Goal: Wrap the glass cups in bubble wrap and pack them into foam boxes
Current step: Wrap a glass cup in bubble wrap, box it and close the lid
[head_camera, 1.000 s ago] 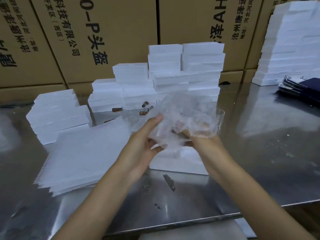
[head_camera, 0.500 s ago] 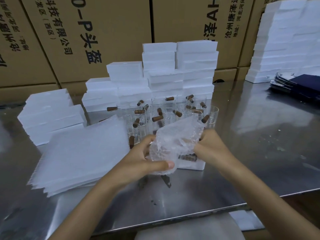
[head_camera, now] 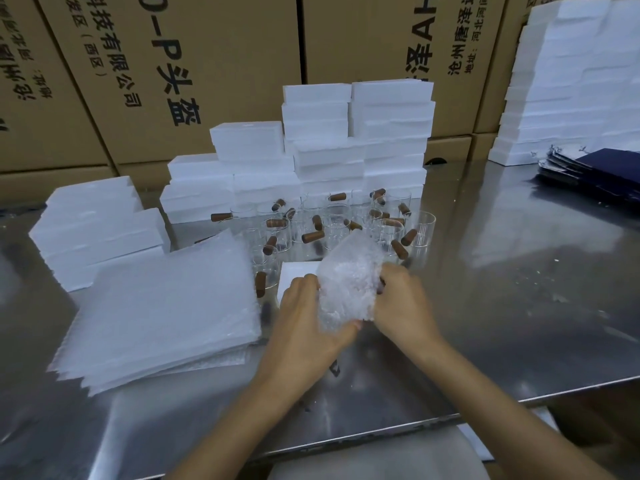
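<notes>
left hand (head_camera: 304,320) and right hand (head_camera: 403,303) gripping bubble-wrapped bundle (head_camera: 348,282) between them

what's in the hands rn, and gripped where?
Bubble-wrapped bundle: left hand grips its lower left side, right hand its right side.

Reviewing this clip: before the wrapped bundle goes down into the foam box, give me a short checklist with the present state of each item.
1. Both hands hold the bundle: ok. The left hand and right hand grip the bubble wrap bundle from either side.
2. Cup fully covered: cannot tell; the wrap hides what is inside.
3. Foam box ready under the bundle: cannot tell; only its left part shows and the hands hide its inside.
4. Loose glass cups clear of the path: ok; they stand behind the box.
5. Spare wrap sheets at hand: ok; stacked on the left.
</notes>
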Tool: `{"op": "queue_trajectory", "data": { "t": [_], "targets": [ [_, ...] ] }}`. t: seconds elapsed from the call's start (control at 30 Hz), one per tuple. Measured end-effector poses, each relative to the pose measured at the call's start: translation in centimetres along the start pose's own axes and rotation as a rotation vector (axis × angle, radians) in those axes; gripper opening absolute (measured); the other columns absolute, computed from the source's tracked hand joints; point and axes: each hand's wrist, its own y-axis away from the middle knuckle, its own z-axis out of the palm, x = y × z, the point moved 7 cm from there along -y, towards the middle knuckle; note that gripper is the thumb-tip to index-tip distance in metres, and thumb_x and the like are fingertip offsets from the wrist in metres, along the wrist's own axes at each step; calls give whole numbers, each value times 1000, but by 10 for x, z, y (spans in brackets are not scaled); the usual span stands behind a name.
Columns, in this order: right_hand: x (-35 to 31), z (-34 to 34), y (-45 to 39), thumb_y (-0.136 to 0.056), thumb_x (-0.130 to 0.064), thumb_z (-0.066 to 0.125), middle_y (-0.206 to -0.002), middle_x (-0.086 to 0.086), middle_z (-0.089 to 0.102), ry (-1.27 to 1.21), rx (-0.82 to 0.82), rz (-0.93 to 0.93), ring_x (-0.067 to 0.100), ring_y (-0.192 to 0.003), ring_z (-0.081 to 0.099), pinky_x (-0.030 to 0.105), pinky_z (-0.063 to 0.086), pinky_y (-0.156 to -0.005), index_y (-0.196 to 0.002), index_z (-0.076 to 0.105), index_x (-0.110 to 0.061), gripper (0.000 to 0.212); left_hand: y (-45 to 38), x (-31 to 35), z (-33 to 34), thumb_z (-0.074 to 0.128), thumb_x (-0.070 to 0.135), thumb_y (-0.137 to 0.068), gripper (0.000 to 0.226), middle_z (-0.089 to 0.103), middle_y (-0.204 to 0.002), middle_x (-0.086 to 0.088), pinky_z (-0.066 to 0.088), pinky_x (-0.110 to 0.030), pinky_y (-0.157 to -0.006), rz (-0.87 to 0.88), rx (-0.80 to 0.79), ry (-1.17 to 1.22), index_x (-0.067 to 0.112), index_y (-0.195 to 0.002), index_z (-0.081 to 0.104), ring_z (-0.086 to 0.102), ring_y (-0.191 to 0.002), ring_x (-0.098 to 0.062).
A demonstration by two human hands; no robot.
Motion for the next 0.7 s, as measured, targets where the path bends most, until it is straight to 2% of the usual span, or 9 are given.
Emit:
{"op": "queue_trajectory", "data": {
  "t": [0.07, 0.17, 0.27, 0.33, 0.4, 0.43, 0.53, 0.6, 0.7],
  "targets": [
    [-3, 3, -3, -78, 2, 57, -68, -7, 43, 41, -1, -58, 19, -66, 44, 25, 24, -48, -58, 30, -23, 43, 4, -4, 4, 67, 56, -74, 53, 40, -107, 15, 38, -11, -75, 13, 40, -31, 27, -114, 49, 46, -103, -3],
    [-4, 7, -3, -82, -2, 65, -84, -1, 52, 118, -10, -115, 19, -84, 46, 31, 42, -66, -67, 48, -15, 26, 8, -11, 6, 60, 60, -77, 43, 38, -105, 16, 38, -7, -78, 18, 70, 18, 28, -105, 50, 48, -99, -1],
    [-7, 1, 4, -80, -20, 75, -94, -1, 52, 208, 87, -211, 16, -92, 41, 28, 32, -79, -81, 56, -13, 19, 5, -13, 3, 51, 59, -84, 27, 42, -98, 16, 38, -10, -77, 20, 117, 109, 32, -89, 49, 51, -93, 0],
    [-11, -3, 11, -74, -22, 80, -97, -2, 52, 252, 162, -266, 17, -92, 40, 27, 25, -76, -91, 59, -14, 28, 1, -14, 3, 54, 46, -88, 18, 48, -98, 15, 40, -15, -76, 11, 141, 167, 29, -93, 57, 54, -93, -2],
    [-16, -3, 19, -71, -20, 83, -96, -1, 52, 261, 199, -325, 18, -88, 40, 27, 25, -75, -96, 57, -14, 37, -2, -13, 2, 61, 26, -89, 9, 52, -99, 14, 41, -18, -77, 14, 172, 180, 27, -98, 59, 56, -94, -2],
    [-21, -2, 23, -71, -19, 83, -96, 1, 52, 256, 211, -362, 19, -87, 40, 27, 27, -75, -97, 57, -13, 38, -3, -12, 1, 63, 19, -88, 16, 54, -97, 14, 41, -17, -76, 18, 191, 180, 30, -98, 57, 56, -93, -3],
    [-32, 1, 38, -66, -1, 75, -97, 3, 53, 207, 255, -493, 22, -86, 44, 29, 32, -76, -97, 55, -12, 39, -5, -12, -1, 61, 7, -83, 41, 57, -95, 18, 42, -11, -70, -18, 222, 246, 42, -100, 49, 58, -89, -2],
    [-38, 1, 48, -66, -1, 61, -106, 5, 57, 149, 264, -566, 25, -93, 49, 33, 38, -82, -104, 54, -11, 40, -4, -9, -4, 55, 2, -83, 48, 54, -98, 18, 42, -11, -73, 29, 250, 220, 45, -103, 47, 56, -93, -3],
    [-44, -4, 58, -73, -9, 51, -110, 5, 58, 58, 248, -620, 24, -98, 51, 33, 38, -90, -111, 51, -11, 38, -2, -5, -4, 51, 1, -84, 34, 50, -104, 8, 46, -22, -80, 121, 235, 150, 26, -105, 58, 54, -97, -8]
  ]
}}
